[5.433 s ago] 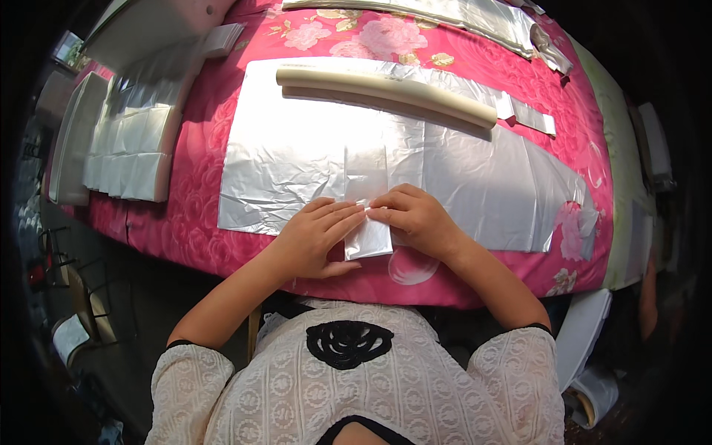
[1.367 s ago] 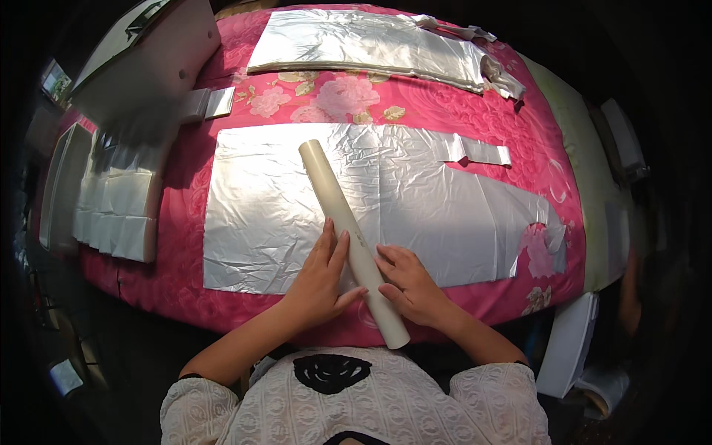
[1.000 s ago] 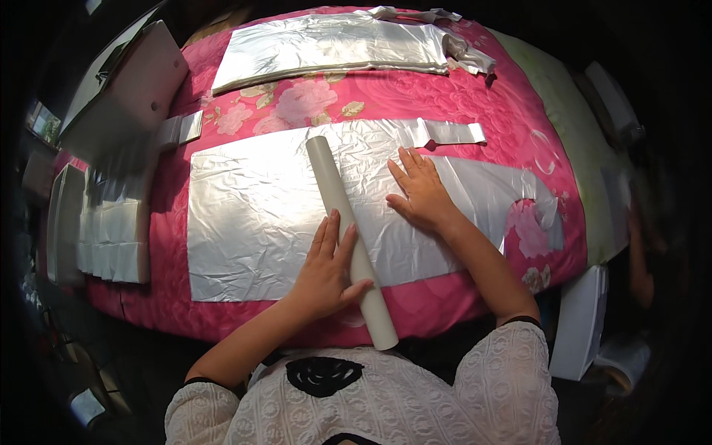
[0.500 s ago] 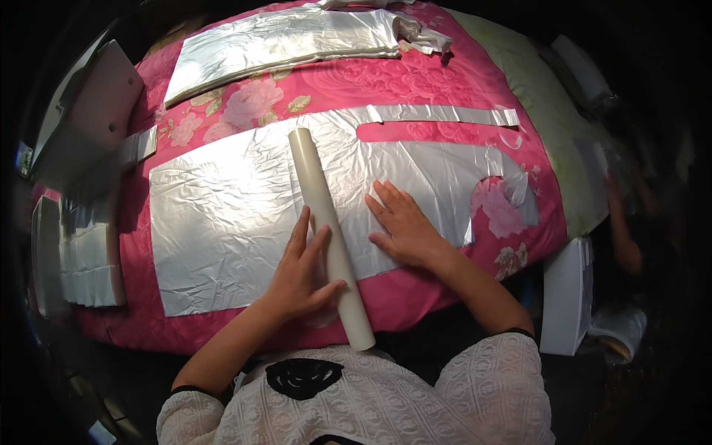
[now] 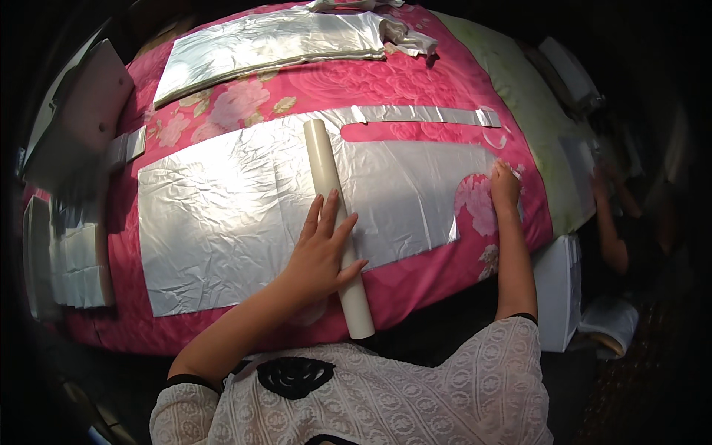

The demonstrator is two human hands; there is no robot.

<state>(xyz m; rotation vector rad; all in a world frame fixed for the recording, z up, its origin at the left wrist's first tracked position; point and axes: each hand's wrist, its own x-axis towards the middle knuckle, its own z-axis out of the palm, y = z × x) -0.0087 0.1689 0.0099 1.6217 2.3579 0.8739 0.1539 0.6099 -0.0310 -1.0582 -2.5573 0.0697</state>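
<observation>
A thin, shiny white plastic apron lies folded flat, with a long strap and a curved cut-out at its right end. Across its middle rests a smooth off-white tube, its near end close to my body. My left hand lies on the tube with its fingers spread, not wrapped around it. At the far right end of the apron, just past the cut-out, my right hand is closed, pinching the plastic edge. The fingertips there partly hide the pinched bit.
A pink floral quilt covers the padded surface. Behind lies a stack of folded plastic aprons. White boxes stand at the left, another white box at the right. A person is at the far right.
My right hand has moved right from the middle of the apron to its end and closed there. My left hand has shifted slightly right and up onto the tube, which leans a little less.
</observation>
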